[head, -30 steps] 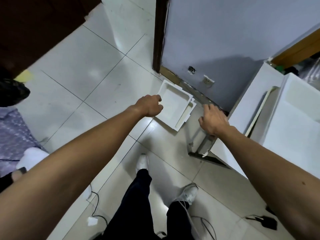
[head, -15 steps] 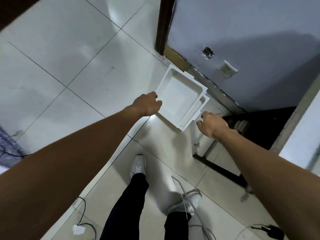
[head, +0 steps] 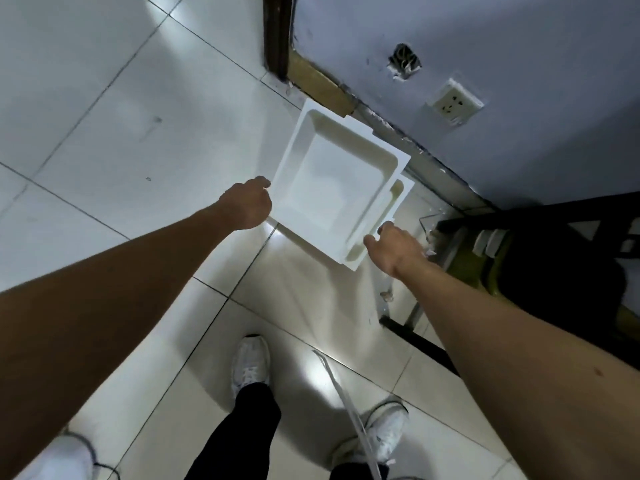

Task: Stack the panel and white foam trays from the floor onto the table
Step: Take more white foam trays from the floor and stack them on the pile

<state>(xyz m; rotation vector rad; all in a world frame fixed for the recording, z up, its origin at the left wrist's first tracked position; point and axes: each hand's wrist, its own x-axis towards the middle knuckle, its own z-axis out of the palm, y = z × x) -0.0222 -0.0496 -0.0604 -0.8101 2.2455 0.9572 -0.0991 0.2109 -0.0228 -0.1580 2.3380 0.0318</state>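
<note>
Two white foam trays (head: 329, 188), nested and offset, lie on the tiled floor (head: 138, 133) beside the wall (head: 519, 64). They are probably light and stiff but brittle at the rims, so best lifted from opposite sides, underneath. The left hand (head: 247, 206) curls at the left rim and the right hand (head: 391, 249) meets the near right corner; a grip cannot be confirmed for either.

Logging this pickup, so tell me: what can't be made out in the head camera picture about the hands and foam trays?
Head view:
Left hand grip: fingers hidden behind its knuckles at the top tray rim.
Right hand: contact with the lower tray corner unclear.
Lower tray: mostly covered by the top tray.
</note>
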